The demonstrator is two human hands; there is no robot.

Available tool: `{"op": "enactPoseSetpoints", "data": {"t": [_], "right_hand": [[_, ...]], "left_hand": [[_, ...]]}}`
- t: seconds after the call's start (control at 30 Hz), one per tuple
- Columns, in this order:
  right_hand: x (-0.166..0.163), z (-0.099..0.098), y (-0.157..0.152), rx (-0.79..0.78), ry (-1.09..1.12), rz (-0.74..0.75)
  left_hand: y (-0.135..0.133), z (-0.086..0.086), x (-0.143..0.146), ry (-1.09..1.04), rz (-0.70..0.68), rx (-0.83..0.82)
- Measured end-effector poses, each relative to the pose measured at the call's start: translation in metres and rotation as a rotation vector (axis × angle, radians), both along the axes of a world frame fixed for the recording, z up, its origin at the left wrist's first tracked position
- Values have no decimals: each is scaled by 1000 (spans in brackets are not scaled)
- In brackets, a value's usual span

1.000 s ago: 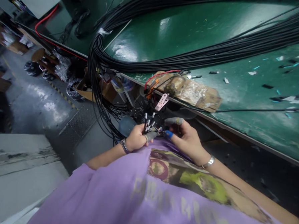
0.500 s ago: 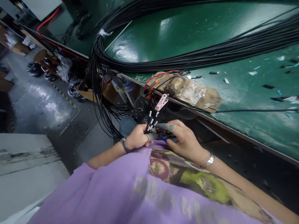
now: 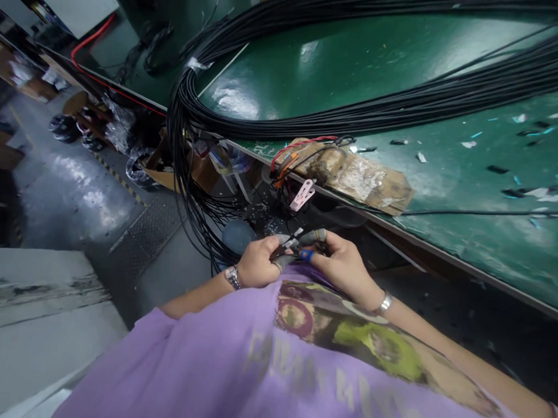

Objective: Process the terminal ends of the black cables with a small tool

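Note:
My left hand is closed round a small bunch of black cable ends with white tips, held just above my purple shirt. My right hand meets it from the right, its taped fingertips pinching the same cable ends. Grey and blue finger covers sit on the thumbs and forefingers. Both hands are below the edge of the green workbench. A thick bundle of black cables loops over the bench and hangs down to the left of my hands.
A worn cardboard pad with red and orange wires lies at the bench edge. A pink clip hangs below it. Small scraps litter the bench at the right. Boxes and bags crowd the floor at the left; a grey surface lies lower left.
The white-tipped cable ends, upright before, now lie lower and flatter between my hands. My right hand has closed in against the left hand.

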State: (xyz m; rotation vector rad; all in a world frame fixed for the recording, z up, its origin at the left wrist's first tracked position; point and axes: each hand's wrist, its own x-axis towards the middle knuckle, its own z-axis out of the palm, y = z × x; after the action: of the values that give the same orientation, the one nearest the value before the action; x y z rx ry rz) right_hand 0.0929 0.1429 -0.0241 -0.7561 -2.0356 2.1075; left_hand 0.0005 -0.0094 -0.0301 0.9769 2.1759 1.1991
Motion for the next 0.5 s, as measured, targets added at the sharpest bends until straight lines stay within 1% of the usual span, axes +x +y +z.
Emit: {"op": "enactPoseSetpoints", "data": {"t": [0.07, 0.1, 0.17, 0.2, 0.23, 0.3, 0.4, 0.47, 0.5], "right_hand": [[-2, -2, 1, -215, -52, -106], [-2, -3, 3, -290, -64, -164], [-3, -2, 6, -366, -72, -240], [-3, -1, 7, -375, -76, -242], [-3, 1, 8, -375, -83, -218], [-3, 4, 6, -370, -107, -120], [-1, 8, 1, -365, -128, 42], [1, 9, -2, -318, -123, 131], [1, 9, -3, -269, -116, 170]], "left_hand": [[-1, -2, -1, -54, -18, 6], [-2, -2, -2, -94, -18, 14], [-2, -2, -3, -180, 18, 36], [-3, -2, -4, -219, 52, 49], [-3, -2, -5, -256, 86, 63], [-3, -1, -7, -320, 127, 93], [-3, -1, -10, -373, 133, 123], [-3, -1, -11, -391, 139, 124], [-3, -1, -12, -406, 149, 119]]}}
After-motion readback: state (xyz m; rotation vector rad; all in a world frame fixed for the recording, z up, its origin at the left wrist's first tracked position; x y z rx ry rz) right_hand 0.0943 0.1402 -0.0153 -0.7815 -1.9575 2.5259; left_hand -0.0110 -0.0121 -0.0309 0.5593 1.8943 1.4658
